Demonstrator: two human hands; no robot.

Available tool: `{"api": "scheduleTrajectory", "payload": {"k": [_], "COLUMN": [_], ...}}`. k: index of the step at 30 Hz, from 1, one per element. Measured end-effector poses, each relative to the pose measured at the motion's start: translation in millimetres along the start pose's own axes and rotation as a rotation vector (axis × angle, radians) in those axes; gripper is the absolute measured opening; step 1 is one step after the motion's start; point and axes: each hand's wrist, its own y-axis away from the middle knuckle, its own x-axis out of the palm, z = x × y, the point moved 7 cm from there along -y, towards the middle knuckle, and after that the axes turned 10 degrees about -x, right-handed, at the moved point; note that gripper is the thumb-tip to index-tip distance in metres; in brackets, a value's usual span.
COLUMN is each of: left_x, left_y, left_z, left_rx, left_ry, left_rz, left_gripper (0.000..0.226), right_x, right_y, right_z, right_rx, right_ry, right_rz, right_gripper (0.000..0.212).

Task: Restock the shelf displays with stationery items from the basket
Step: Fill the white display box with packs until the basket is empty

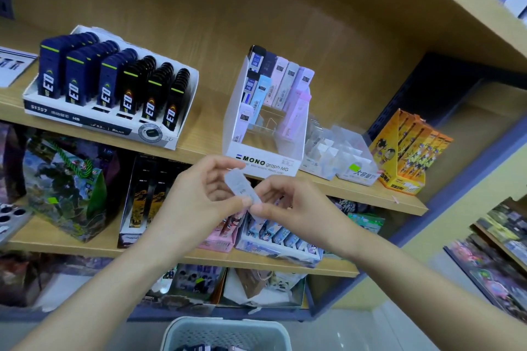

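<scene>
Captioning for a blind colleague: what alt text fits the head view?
Left hand and right hand pinch a small translucent plastic case before a wooden shelf holding a white MONO cardboard display of pastel cases and a white tray of dark cases; a pale plastic basket sits below.

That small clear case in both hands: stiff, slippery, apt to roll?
Probably stiff: the clear case looks straight-edged though the left hand and right hand pinch it. Likely light, held by fingertips alone. Flat, smooth sides suggest sliding, not rolling.
</scene>
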Motion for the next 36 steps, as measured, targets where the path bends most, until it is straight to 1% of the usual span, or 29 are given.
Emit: {"api": "scheduleTrajectory", "payload": {"k": [2, 4, 6, 8, 10, 12, 14, 17, 20, 23, 25, 27, 29, 32, 34, 36], "left_x": [6.2, 15.7, 27.3, 37.0, 41.6, 41.9, 43.3, 47.6, 48.7, 48.5, 48.2, 48.1, 47.0, 45.7, 45.8, 45.6], "left_y": [0.7, 1.0, 0.3, -4.1, -15.7, -31.7, -47.5, -68.2, -83.0, -88.2, -88.5, -87.1, -85.9, -84.1, -83.2, -83.4], "left_z": [-6.8, -18.4, -34.0, -50.8, -63.6, -74.9, -83.8, -83.9, -73.2, -66.2, -64.1, -63.7, -63.7, -65.0, -65.4, -66.0], "left_rx": [0.047, 0.119, 0.219, 0.337, 0.413, 0.474, 0.537, 0.601, 0.632, 0.712, 0.736, 0.752, 0.754, 0.745, 0.74, 0.735], "left_ry": [-0.046, -0.146, -0.298, -0.479, -0.612, -0.723, -0.853, -1.059, -1.245, -1.319, -1.328, -1.334, -1.335, -1.339, -1.351, -1.361], "left_rz": [-0.015, -0.013, -0.014, -0.028, -0.048, -0.101, -0.167, -0.202, -0.206, -0.233, -0.255, -0.264, -0.263, -0.26, -0.257, -0.258], "left_gripper": [0.034, 0.029, 0.024, 0.025, 0.028, 0.029, 0.03, 0.032, 0.03, 0.021, 0.021, 0.025, 0.035, 0.039, 0.04, 0.041], "right_x": [-2.9, -8.7, -19.0, -34.9, -56.7, -82.6, -107.7, -138.2, -155.8, -165.0, -167.6, -167.2, -164.9, -160.4, -162.0, -168.2], "right_y": [7.5, 13.2, 15.3, 13.6, 8.3, -1.4, -17.7, -49.1, -76.8, -98.3, -108.9, -115.6, -121.5, -129.5, -132.2, -134.2], "right_z": [1.6, 5.1, 9.4, 10.4, 10.7, 14.3, 16.6, 9.7, 8.4, 9.7, 6.8, 5.8, 5.9, 6.1, 7.3, 8.1], "right_rx": [-0.029, -0.06, -0.089, -0.078, -0.047, -0.059, -0.104, -0.134, -0.169, -0.2, -0.207, -0.225, -0.245, -0.267, -0.272, -0.236], "right_ry": [0.059, 0.122, 0.13, 0.122, 0.105, 0.089, 0.081, 0.137, 0.238, 0.337, 0.349, 0.334, 0.359, 0.491, 0.597, 0.679], "right_rz": [-0.027, -0.079, -0.14, -0.203, -0.303, -0.435, -0.56, -0.696, -0.77, -0.778, -0.756, -0.722, -0.666, -0.59, -0.592, -0.604], "right_gripper": [0.009, 0.011, 0.015, 0.027, 0.037, 0.041, 0.033, 0.008, 0.016, 0.008, 0.005, 0.005, 0.008, 0.012, 0.013, 0.015]}}
